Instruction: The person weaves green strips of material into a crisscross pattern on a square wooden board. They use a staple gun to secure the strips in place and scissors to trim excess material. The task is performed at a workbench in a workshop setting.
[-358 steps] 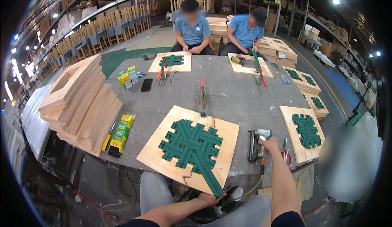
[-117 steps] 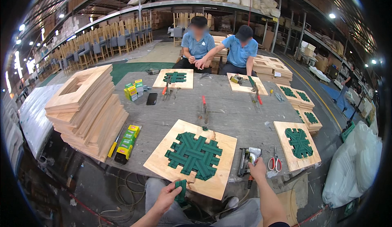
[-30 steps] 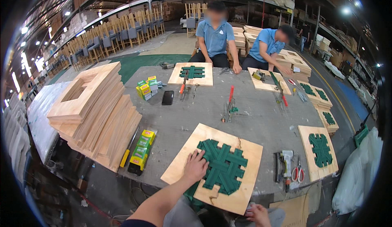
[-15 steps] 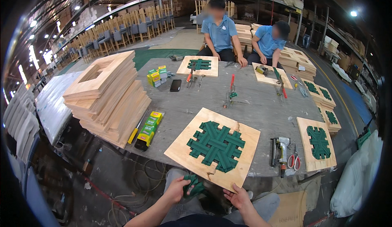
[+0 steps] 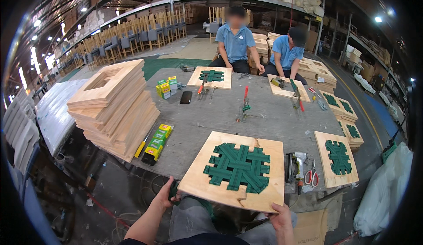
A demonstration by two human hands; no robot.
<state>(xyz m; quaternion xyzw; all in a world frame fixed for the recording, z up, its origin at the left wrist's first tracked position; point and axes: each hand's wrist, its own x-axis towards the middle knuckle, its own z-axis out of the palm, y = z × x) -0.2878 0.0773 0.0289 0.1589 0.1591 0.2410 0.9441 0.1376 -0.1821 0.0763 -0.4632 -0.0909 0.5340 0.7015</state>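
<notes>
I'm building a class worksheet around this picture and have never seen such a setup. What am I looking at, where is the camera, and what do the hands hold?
No machine here: a person wears a wide camera on the head, looking down, so straight edges bend. The left hand grips a dark green strap end below the table edge. The right hand holds the near edge of a wooden seat frame woven with green webbing. On the grey table lie a staple gun and scissors. Stacked frames stand left; two people work opposite.
</notes>
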